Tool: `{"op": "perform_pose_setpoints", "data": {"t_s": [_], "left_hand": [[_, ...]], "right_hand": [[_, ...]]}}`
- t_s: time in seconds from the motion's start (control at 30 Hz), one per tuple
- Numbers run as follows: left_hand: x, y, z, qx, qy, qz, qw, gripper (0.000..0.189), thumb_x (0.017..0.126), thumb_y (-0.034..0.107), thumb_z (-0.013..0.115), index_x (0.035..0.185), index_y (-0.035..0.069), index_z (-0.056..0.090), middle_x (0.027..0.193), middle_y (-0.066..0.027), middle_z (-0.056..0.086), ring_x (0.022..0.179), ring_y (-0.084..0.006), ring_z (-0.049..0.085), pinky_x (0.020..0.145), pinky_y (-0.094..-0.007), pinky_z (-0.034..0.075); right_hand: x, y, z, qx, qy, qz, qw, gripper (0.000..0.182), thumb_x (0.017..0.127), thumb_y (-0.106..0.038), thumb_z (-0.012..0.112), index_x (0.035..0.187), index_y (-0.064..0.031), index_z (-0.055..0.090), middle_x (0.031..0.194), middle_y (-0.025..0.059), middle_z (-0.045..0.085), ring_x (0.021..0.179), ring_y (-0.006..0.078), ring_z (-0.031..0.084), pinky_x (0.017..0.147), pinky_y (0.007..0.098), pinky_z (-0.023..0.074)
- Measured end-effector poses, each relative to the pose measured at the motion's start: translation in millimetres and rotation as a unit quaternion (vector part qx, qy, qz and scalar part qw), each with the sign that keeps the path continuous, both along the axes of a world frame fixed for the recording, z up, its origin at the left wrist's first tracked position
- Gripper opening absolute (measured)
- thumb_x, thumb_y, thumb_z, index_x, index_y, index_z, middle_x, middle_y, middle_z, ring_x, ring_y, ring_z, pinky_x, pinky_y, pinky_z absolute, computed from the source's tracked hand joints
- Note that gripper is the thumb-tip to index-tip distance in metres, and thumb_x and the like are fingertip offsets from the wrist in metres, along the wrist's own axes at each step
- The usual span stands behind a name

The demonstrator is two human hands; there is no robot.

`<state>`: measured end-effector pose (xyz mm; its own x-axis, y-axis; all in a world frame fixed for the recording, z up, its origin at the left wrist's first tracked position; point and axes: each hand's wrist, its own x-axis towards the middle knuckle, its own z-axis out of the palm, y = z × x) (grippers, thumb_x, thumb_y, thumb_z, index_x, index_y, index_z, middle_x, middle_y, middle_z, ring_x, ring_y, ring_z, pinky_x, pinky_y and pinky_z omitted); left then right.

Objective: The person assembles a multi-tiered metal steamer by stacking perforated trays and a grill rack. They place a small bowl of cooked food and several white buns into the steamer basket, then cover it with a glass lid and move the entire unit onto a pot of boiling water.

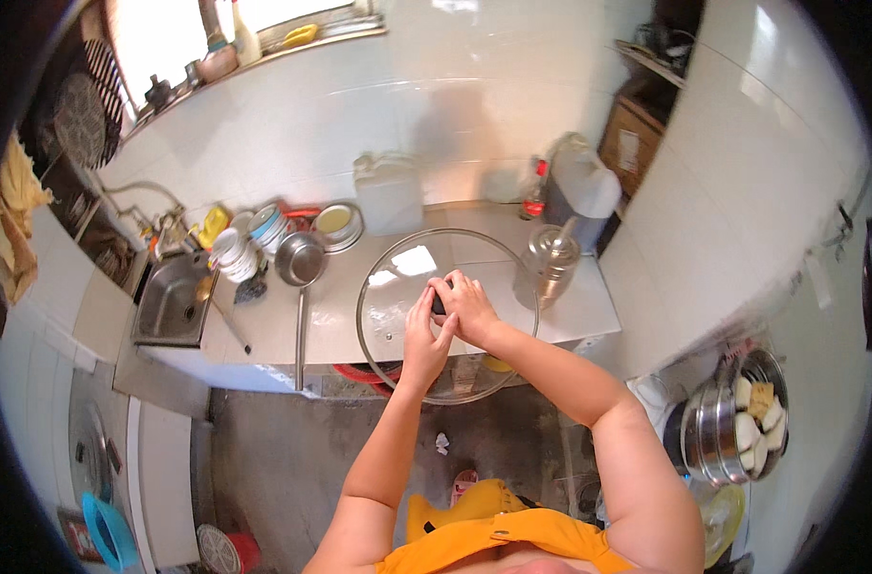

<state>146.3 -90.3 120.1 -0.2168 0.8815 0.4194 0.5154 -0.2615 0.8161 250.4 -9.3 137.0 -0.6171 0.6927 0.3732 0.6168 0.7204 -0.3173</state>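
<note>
A large round glass pot lid (pixel 389 310) with a metal rim is before me, partly over the counter and partly past its front edge. Its black knob (pixel 439 301) sits between my two hands and is mostly covered by them. My right hand (pixel 471 307) curls over the knob from the right. From the near left, my left hand (pixel 427 341) has its fingers and thumb around the same knob. Whether the lid's underside touches the counter, I cannot tell. Through the glass I see the counter edge and red items below.
On the counter (pixel 263 337) are a long-handled metal saucepan (pixel 301 260), stacked bowls (pixel 235 255), a plastic jug (pixel 388 194), a bottle (pixel 534 190) and a metal canister (pixel 549 265). A sink (pixel 174 298) lies left. At right stands a steamer (pixel 719 430) holding pale food pieces.
</note>
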Motion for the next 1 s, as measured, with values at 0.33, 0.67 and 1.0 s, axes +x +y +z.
{"op": "perform_pose_setpoints", "data": {"t_s": [0.33, 0.67, 1.0], "left_hand": [[122, -73, 70, 0.055, -0.006, -0.167, 0.984, 0.059, 0.085, 0.016, 0.061, 0.137, 0.004, 0.036, 0.142, -0.0143, 0.035, 0.128, -0.0247, 0.038, 0.1, -0.0341, 0.037], [311, -163, 91, 0.043, -0.005, -0.326, 0.944, 0.058, 0.085, 0.018, 0.062, 0.135, 0.001, 0.037, 0.139, -0.0182, 0.036, 0.124, -0.0313, 0.041, 0.097, -0.0366, 0.04], [515, -200, 99, 0.051, -0.033, -0.448, 0.892, 0.058, 0.088, 0.027, 0.057, 0.137, 0.002, 0.037, 0.139, -0.0164, 0.038, 0.128, -0.028, 0.039, 0.101, -0.0348, 0.034]], "right_hand": [[145, -104, 71, 0.048, 0.006, -0.107, 0.993, 0.054, 0.072, -0.023, 0.07, 0.118, -0.0101, 0.046, 0.107, 0.0142, 0.049, 0.102, 0.0286, 0.053, 0.081, 0.0407, 0.0384], [346, -230, 76, 0.078, 0.031, -0.252, 0.964, 0.055, 0.068, -0.018, 0.071, 0.117, -0.011, 0.047, 0.104, 0.0114, 0.05, 0.095, 0.0283, 0.055, 0.079, 0.0432, 0.038], [544, -309, 96, 0.098, 0.021, -0.386, 0.917, 0.048, 0.069, -0.016, 0.068, 0.113, -0.0096, 0.049, 0.105, 0.0136, 0.05, 0.1, 0.0311, 0.051, 0.084, 0.0503, 0.0396]]}}
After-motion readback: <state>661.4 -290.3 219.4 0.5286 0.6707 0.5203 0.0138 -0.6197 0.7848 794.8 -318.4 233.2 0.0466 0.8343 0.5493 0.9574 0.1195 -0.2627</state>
